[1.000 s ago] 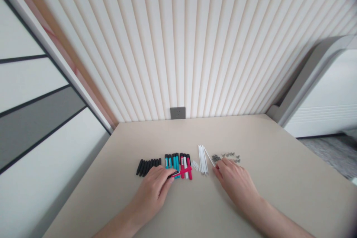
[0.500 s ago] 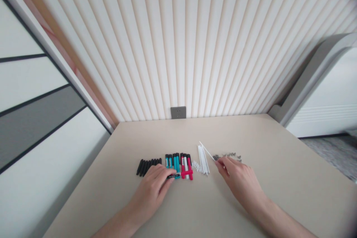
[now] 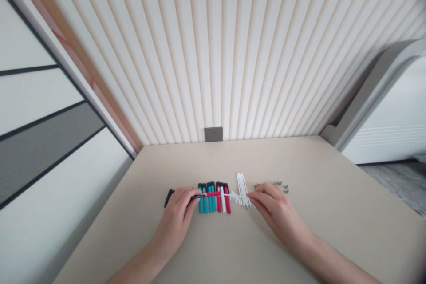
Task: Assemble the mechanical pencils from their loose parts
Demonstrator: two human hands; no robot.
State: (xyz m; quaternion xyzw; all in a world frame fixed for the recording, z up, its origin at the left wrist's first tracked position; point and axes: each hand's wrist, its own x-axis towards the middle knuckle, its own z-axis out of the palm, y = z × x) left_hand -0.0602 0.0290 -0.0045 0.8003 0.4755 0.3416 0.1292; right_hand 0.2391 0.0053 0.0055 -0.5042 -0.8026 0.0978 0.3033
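Observation:
My left hand point(image 3: 178, 211) is closed around the black end of a red-and-black pen barrel point(image 3: 213, 194), held level with its red end pointing right. Between the fingertips of my right hand point(image 3: 274, 208) is the right end of a thin white pen refill point(image 3: 227, 195). The refill lies in line with the barrel, its left tip at the red end; whether it has entered cannot be made out. Beneath are teal pen barrels point(image 3: 210, 207), red ones point(image 3: 228, 206) and a white one point(image 3: 222, 205), with black tops. Black pen caps point(image 3: 168, 197) are mostly hidden behind my left hand.
More white refills point(image 3: 241, 182) lie bundled on the beige table point(image 3: 213, 248), beside small white pieces point(image 3: 234, 199). Small grey metal parts point(image 3: 281, 185) are scattered behind my right hand. A dark wall socket point(image 3: 213, 134) sits at the table's back edge against the ribbed wall.
The refill in my right hand has swung from slanting to nearly level and moved left, meeting the barrel's line. My left hand has shifted slightly left and up with the barrel.

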